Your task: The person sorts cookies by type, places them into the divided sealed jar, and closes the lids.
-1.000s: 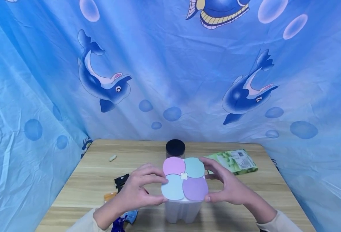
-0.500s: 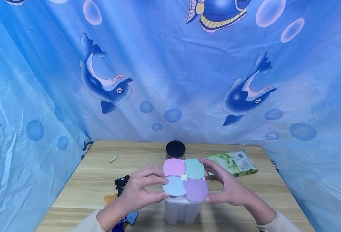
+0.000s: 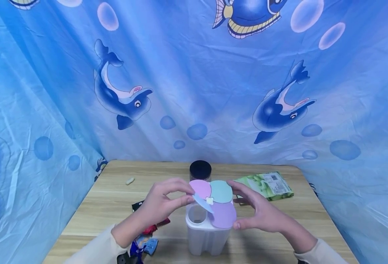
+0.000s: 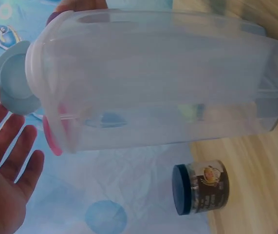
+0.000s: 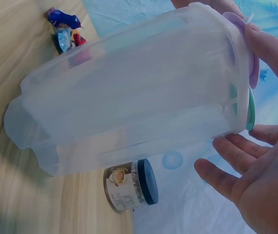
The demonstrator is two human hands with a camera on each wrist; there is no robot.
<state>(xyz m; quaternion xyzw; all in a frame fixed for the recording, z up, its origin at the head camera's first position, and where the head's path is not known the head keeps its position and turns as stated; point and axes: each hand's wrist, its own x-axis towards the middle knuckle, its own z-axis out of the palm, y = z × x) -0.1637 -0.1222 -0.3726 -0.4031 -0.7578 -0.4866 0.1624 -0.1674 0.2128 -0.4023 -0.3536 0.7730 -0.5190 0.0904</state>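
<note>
Hands [image 3: 168, 200] [image 3: 263, 211] touch a translucent, pastel-lidded container [image 3: 210, 240], blue lid [image 4: 17, 80] tilted up

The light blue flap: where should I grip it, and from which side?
Probably best to pinch the thin light blue flap by its outer edge, from the person's left: it tilts up off the container, so that edge stands clear of the rim.

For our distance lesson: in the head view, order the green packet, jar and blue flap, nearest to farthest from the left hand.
1. Blue flap: pinched by the left hand.
2. Jar: behind the container.
3. Green packet: right side.
</note>
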